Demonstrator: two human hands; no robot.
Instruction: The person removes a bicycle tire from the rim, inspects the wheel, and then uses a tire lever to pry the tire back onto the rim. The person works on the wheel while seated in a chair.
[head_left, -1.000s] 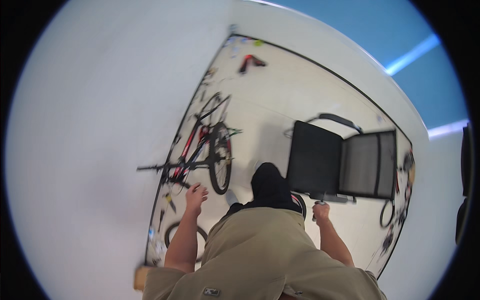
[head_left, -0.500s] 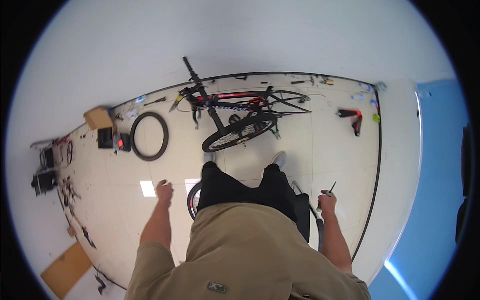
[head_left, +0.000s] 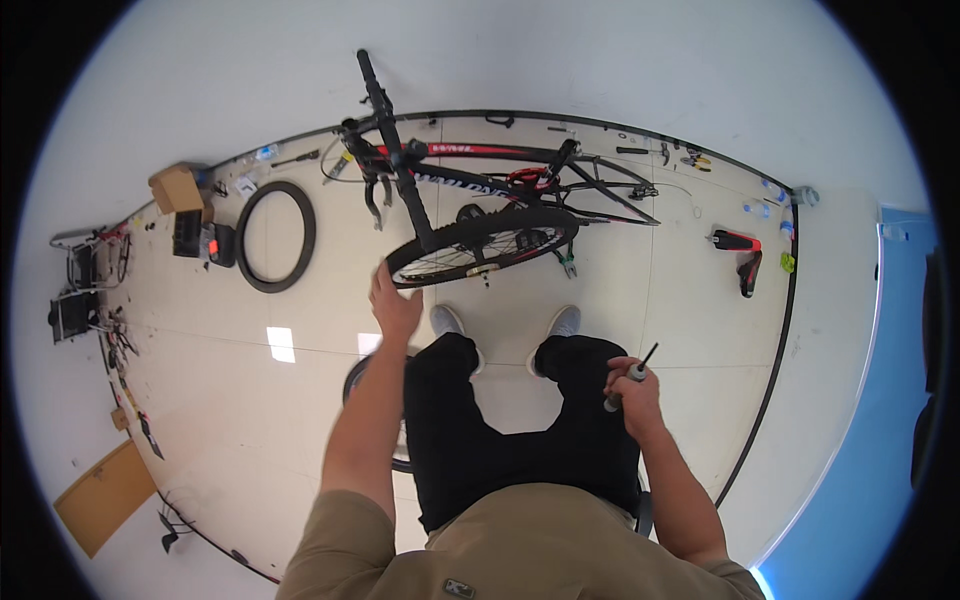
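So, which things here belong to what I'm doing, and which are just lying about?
Apparently in use:
grey-handled tool, held in your right hand
bicycle wheel, with your left hand at its edge
bicycle frame, partly behind the wheel

Apparently just lying about:
loose tyre
hammer
red-and-black object
cardboard box

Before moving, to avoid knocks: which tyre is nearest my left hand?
The spoked wheel's tyre beside the bicycle frame: your left hand is at its edge. The bare tyre lies farther left; another wheel is partly hidden behind your forearm.
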